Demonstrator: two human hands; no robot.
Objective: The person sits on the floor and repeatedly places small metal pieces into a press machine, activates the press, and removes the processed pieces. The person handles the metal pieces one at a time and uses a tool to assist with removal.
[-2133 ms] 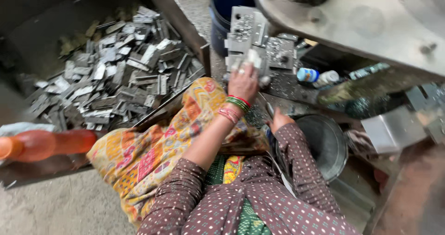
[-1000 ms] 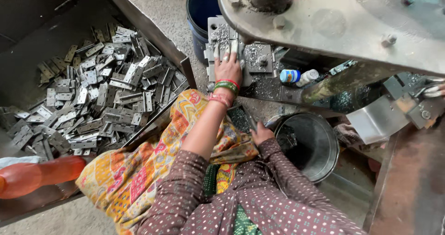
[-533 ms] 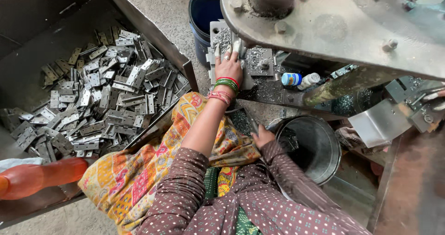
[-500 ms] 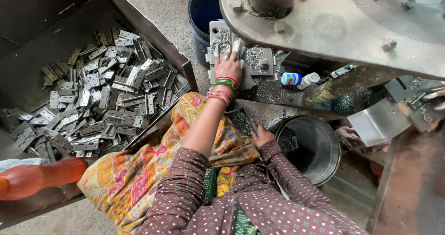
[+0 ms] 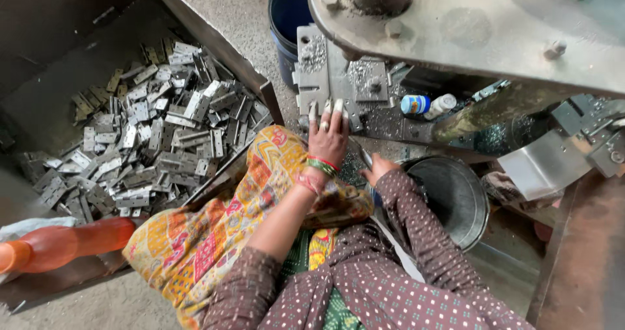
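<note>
Presently, left hand (image 5: 329, 138) lies flat, palm down, on the press bed (image 5: 312, 76); the fingers (image 5: 313, 112), taped white at the tips, are spread and released, pinning rather than gripping. Whether a small plate lies under them cannot be told, since the hand covers that spot. Judgement: tape is there to guard fingertips against sharp metal edges. Just beyond the fingertips sits a grey fixture block (image 5: 371, 86) with a bolt, dusted with shavings; above that, the large machine plate (image 5: 469, 24) overhangs and hides the rear of the bed. Right hand (image 5: 377, 170) is lower, near the lap, beside the rim of a metal bowl (image 5: 456, 196); its fingers are turned away, so whether they grasp anything cannot be told. Off to the left of the left fingers, well apart, is a tray (image 5: 215, 50) heaped with grey hinges (image 5: 156, 134), probably set there to be within arm's swing. Right of the fingertips, near, lie two small bottles (image 5: 426, 104) on the bed. A blue bucket (image 5: 286, 17) stands behind the bed; an orange bottle (image 5: 65, 242) lies at the tray's near corner. A patterned cloth (image 5: 215, 232) covers the knee, under the left forearm. The tray's corner stands between the left hand and the hinges.
</note>
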